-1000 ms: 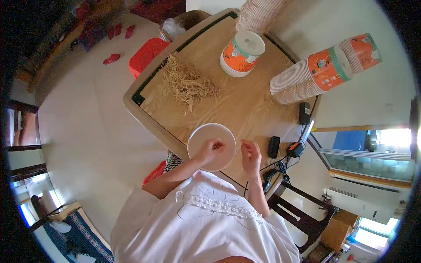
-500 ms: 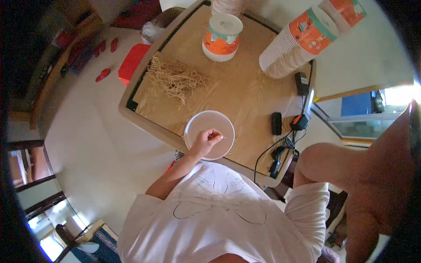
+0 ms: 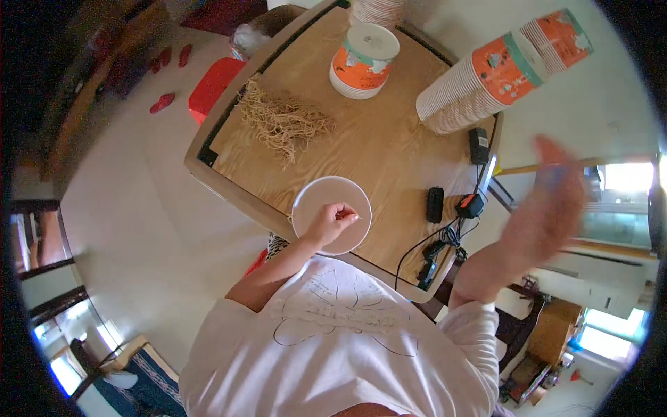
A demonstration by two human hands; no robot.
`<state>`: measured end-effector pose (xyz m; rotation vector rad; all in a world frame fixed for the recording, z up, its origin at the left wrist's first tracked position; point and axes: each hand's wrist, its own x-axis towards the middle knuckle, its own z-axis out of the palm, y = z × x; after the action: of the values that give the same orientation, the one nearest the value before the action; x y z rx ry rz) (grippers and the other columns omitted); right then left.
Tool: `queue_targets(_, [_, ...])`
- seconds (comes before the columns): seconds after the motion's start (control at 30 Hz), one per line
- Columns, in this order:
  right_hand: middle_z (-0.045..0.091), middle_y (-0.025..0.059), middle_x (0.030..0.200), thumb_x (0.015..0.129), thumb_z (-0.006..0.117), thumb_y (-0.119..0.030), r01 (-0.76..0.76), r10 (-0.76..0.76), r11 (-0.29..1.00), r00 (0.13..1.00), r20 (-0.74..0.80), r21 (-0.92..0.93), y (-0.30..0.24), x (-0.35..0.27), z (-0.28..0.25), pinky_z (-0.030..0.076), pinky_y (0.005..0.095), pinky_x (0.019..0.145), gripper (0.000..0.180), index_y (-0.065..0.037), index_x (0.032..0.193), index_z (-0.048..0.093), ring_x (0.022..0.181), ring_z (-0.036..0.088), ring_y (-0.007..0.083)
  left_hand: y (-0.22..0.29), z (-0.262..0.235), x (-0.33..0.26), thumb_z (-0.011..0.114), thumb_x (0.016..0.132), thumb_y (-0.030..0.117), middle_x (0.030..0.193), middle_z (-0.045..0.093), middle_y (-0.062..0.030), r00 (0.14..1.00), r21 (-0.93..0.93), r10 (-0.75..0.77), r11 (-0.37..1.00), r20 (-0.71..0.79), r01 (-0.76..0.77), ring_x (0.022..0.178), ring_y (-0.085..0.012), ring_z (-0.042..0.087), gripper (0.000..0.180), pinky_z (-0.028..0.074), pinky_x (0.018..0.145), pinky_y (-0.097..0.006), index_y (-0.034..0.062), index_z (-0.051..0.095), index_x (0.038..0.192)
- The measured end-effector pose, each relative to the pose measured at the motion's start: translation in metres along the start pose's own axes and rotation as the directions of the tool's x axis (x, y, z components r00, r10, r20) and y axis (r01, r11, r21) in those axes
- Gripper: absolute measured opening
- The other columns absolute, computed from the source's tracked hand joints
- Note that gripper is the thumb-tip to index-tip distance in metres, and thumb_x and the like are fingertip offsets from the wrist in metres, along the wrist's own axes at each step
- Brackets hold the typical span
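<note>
Two hands | left hand (image 3: 326,224) pinching a thin strand over white bowl (image 3: 314,201) at desk's (image 3: 389,149) near edge | right hand (image 3: 549,201) raised off desk, blurry, grip unclear | noodle pile (image 3: 281,125) far-left, within reach

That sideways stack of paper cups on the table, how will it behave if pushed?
The stack of paper cups lies on its side on the wooden table, so it would probably roll in a curve, being tapered. It looks light, and the nested cups may slide apart.

White round plate (image 3: 321,201) flat at near table edge.
</note>
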<state>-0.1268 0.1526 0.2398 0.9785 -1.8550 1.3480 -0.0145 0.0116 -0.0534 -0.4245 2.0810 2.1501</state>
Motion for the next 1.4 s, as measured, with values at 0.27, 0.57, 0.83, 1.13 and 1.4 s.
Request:
queue_targets(0.27, [0.058, 0.0056, 0.088, 0.080, 0.053, 0.003, -0.723, 0.683, 0.686, 0.605, 0.410, -0.077, 0.093, -0.207, 0.022, 0.042, 0.0243, 0.079, 0.016, -0.001, 0.094, 0.060, 0.085, 0.054, 0.0139, -0.007, 0.009, 0.011, 0.064, 0.078, 0.015, 0.072, 0.063, -0.0081, 0.998, 0.083, -0.016, 0.996, -0.054, 0.020, 0.066, -0.0116, 0.058, 0.016, 0.047, 0.061, -0.028, 0.0005, 0.062, 0.081])
queue_targets(0.57, [0.063, 0.0082, 0.095, 0.080, 0.055, 0.003, -0.857, 0.811, 0.494, 0.394, 0.432, -0.146, 0.099, -0.275, 0.033, 0.046, 0.0260, 0.080, 0.018, 0.000, 0.097, 0.061, 0.090, 0.058, 0.0148, -0.015, 0.020, 0.021, 0.065, 0.076, 0.014, 0.071, 0.063, -0.0088, 0.991, 0.046, 0.052, 0.998, -0.123, -0.047, 0.063, -0.0139, 0.059, 0.013, 0.047, 0.059, -0.028, 0.0015, 0.061, 0.079])
queue_targets(0.83, [0.064, 0.0068, 0.092, 0.079, 0.057, 0.005, -0.900, 0.836, 0.424, 0.348, 0.424, -0.096, 0.096, -0.284, 0.041, 0.046, 0.0253, 0.078, 0.019, 0.000, 0.097, 0.062, 0.087, 0.059, 0.0134, -0.011, 0.015, 0.012, 0.064, 0.076, 0.013, 0.071, 0.063, -0.0097, 0.991, 0.114, 0.057, 0.993, -0.118, -0.043, 0.065, -0.0167, 0.061, 0.013, 0.048, 0.060, -0.030, 0.0011, 0.061, 0.078])
queue_targets(1.13, [0.064, 0.0082, 0.090, 0.078, 0.060, -0.001, -0.875, 0.840, 0.446, 0.336, 0.427, -0.188, 0.093, -0.280, 0.041, 0.047, 0.0277, 0.075, 0.016, -0.002, 0.094, 0.065, 0.084, 0.059, 0.0150, 0.003, 0.016, 0.011, 0.064, 0.076, 0.014, 0.074, 0.064, -0.0133, 0.989, 0.077, 0.038, 0.997, -0.145, -0.027, 0.066, -0.0212, 0.063, 0.016, 0.049, 0.061, -0.031, -0.0014, 0.061, 0.079])
queue_targets(1.4, [0.064, 0.0082, 0.088, 0.078, 0.060, -0.001, -0.851, 0.818, 0.487, 0.367, 0.443, -0.196, 0.096, -0.279, 0.042, 0.047, 0.0275, 0.074, 0.016, -0.002, 0.094, 0.065, 0.083, 0.060, 0.0154, -0.007, 0.021, 0.011, 0.064, 0.075, 0.014, 0.075, 0.064, -0.0135, 0.990, 0.155, 0.040, 0.988, -0.134, -0.019, 0.068, -0.0227, 0.063, 0.016, 0.050, 0.063, -0.032, -0.0009, 0.062, 0.080])
